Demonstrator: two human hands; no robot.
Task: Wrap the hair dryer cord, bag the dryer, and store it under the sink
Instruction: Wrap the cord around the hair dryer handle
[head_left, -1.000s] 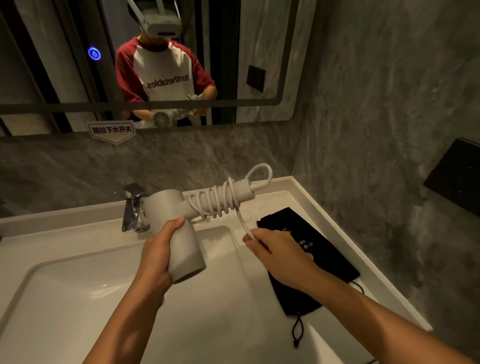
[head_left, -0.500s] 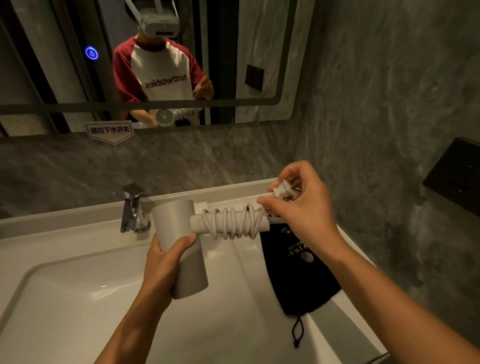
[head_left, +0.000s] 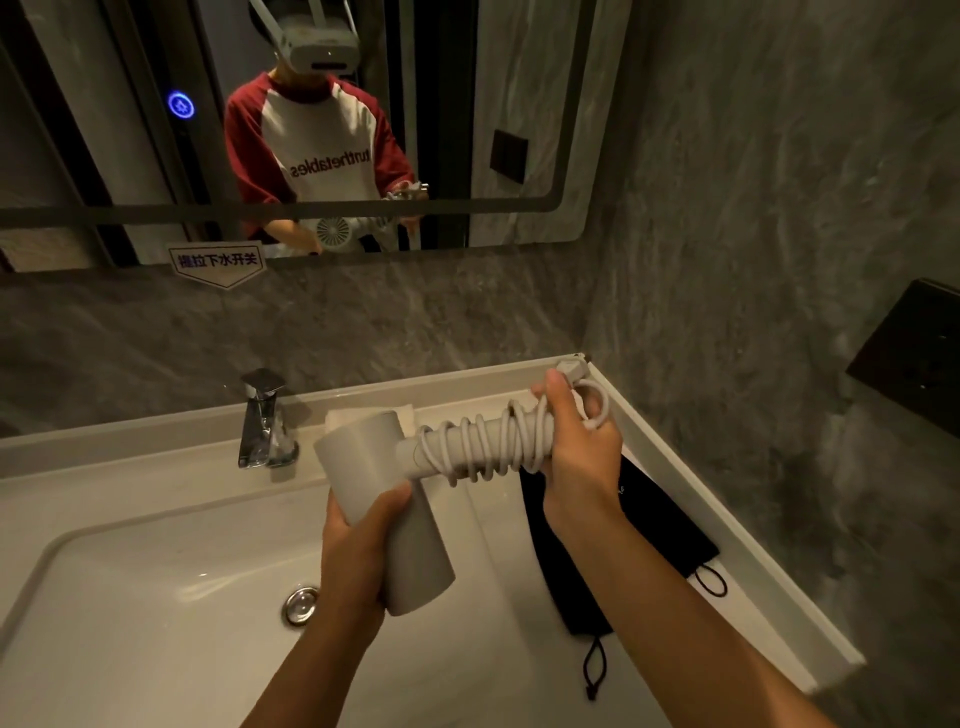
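Observation:
A pale grey hair dryer (head_left: 384, 499) is held over the sink, its barrel in my left hand (head_left: 358, 551). Its handle points right, with the white cord (head_left: 483, 447) coiled around it in several turns. My right hand (head_left: 576, 441) grips the handle's end over the last coils; a small cord loop and the plug (head_left: 571, 370) stick out past my thumb. A black drawstring bag (head_left: 654, 530) lies flat on the counter under my right forearm, partly hidden by it.
A white sink basin (head_left: 156, 597) with a chrome drain (head_left: 300, 604) lies below the dryer. A chrome faucet (head_left: 265, 421) stands at the back. The mirror (head_left: 467, 130) reflects a person. A grey stone wall with a dark panel (head_left: 914, 353) runs along the right.
My right hand carried the loose cord end up and around the handle, adding the last turns, and now clamps the coils at the handle's end. The dryer has shifted slightly right.

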